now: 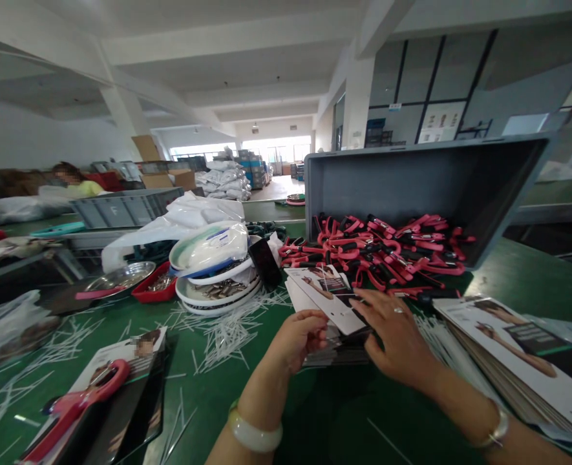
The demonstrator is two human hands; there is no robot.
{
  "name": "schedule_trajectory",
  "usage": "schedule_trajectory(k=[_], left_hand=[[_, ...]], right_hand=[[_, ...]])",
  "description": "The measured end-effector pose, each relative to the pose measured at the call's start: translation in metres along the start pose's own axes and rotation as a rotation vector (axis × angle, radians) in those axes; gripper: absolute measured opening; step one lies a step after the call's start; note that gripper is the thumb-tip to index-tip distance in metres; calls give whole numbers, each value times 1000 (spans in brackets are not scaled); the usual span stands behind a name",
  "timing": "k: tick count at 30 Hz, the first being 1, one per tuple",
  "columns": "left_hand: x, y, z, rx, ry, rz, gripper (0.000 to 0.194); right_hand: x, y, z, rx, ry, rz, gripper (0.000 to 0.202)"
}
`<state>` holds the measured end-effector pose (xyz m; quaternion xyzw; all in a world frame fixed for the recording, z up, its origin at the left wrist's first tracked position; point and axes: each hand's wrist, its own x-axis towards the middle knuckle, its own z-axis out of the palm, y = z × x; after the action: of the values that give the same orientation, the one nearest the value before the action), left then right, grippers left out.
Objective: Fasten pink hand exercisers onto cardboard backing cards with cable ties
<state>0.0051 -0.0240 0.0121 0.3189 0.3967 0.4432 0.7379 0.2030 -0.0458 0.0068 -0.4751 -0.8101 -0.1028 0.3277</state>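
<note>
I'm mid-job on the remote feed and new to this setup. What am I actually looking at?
There's no machine: these are a person's two bare hands, in one picture from a camera worn on the head, looking forward and down. The left hand has curled fingers at a printed card; the right hand spreads at its right side. The exact grip is unclear. On the green table, pink-handled pliers spill from a grey bin; white strips lie scattered left.

LH [299, 337] curled, RH [398, 330] extended
</note>
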Motion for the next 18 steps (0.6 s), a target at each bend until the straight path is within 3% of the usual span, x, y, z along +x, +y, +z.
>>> schedule_trajectory(k=[2,6,11,15,18], left_hand=[[-1,2,-1,-8,-17,3,7],[-8,8,-1,-22,-39,43,12],[-12,10,10,86,-133,299,39],[3,3,22,189,12,558,29],[15,-1,33,125,-26,608,34]], right_hand=[[-4,-7,1,-82,-68,-75,43],[-1,-10,9,-118,-13,-22,26],[11,-7,7,29,89,28,28],[17,-10,0,112,72,75,31],[20,-10,-3,151,63,136,34]])
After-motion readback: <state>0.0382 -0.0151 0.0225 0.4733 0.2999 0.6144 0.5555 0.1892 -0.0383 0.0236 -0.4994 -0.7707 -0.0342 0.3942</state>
